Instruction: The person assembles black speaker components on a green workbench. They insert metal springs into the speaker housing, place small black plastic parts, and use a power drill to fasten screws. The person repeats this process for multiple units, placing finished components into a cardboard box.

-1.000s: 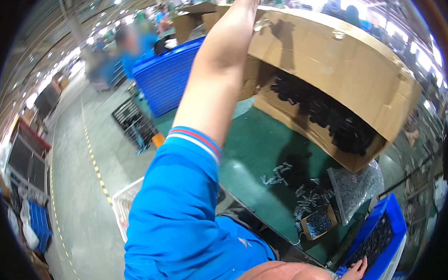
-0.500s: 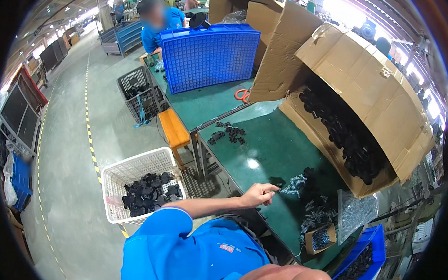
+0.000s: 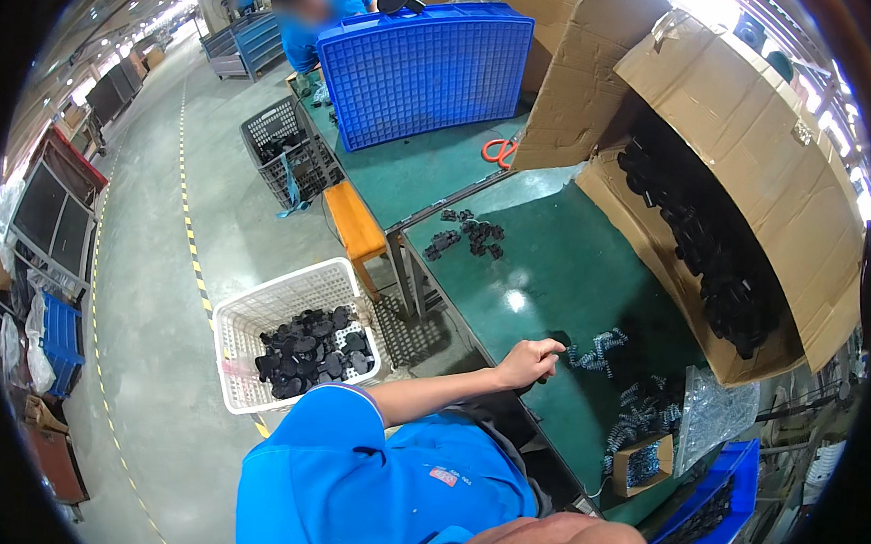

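Note:
My left hand (image 3: 530, 365) is over the near edge of the green table (image 3: 551, 266), with its fingers curled together and the fingertips beside a small group of metal springs (image 3: 598, 352). Whatever those fingers may hold is hidden. My right hand does not show. More springs (image 3: 642, 409) lie in a loose heap farther right, next to a small cardboard box (image 3: 643, 465) of springs. Toward the far left of the tabletop sits a cluster of small black parts (image 3: 480, 237).
A large cardboard box (image 3: 747, 139) on its side holds black parts. A clear plastic bag (image 3: 713, 421) lies by a blue bin (image 3: 725, 503). Left of the table stand a white basket (image 3: 230, 380) of black pieces and an orange stool (image 3: 354, 221). Red-handled scissors (image 3: 499, 151) lie beyond.
The whole view has shifted, so the table sits higher and farther right. My left hand stays by the springs, its index finger now more bent than before.

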Available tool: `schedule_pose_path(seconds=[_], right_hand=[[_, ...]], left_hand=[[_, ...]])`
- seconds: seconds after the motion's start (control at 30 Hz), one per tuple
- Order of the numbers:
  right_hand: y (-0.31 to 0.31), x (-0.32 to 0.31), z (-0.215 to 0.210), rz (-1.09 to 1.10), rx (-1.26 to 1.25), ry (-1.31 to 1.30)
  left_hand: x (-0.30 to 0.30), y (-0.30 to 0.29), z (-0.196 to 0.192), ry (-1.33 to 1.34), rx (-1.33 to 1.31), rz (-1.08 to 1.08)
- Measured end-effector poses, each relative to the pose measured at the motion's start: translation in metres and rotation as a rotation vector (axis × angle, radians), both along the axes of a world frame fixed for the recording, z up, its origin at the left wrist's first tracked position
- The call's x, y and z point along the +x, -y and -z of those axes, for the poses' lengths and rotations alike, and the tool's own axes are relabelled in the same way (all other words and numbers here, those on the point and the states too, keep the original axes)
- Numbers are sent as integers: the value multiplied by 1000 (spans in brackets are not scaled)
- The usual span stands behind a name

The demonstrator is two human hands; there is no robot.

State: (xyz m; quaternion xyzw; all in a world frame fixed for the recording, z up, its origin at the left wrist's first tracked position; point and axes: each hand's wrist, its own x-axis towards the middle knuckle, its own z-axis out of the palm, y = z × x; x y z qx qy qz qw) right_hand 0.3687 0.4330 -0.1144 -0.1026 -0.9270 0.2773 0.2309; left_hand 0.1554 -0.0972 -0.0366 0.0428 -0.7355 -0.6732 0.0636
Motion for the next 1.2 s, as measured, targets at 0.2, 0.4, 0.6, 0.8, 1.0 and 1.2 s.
schedule_pose_path(seconds=[0.2,0.4,0.6,0.8,1.0,1.2], right_hand=[[22,-14,-6,413,-945,-217],[17,-13,12,403,-1351,-514],[53,-15,-25,236,400,46],[32,-11,-12,136,551,-2],[38,-19,-10,204,134,-2],[8,-6,27,257,-189,-135]], left_hand=[[-2,0,1,12,-52,4],[-7,0,6,11,-110,8],[-6,2,5,-6,-111,16],[-6,1,8,0,-136,-4],[-6,0,9,-21,-120,0],[-3,0,5,-44,-107,-9]])
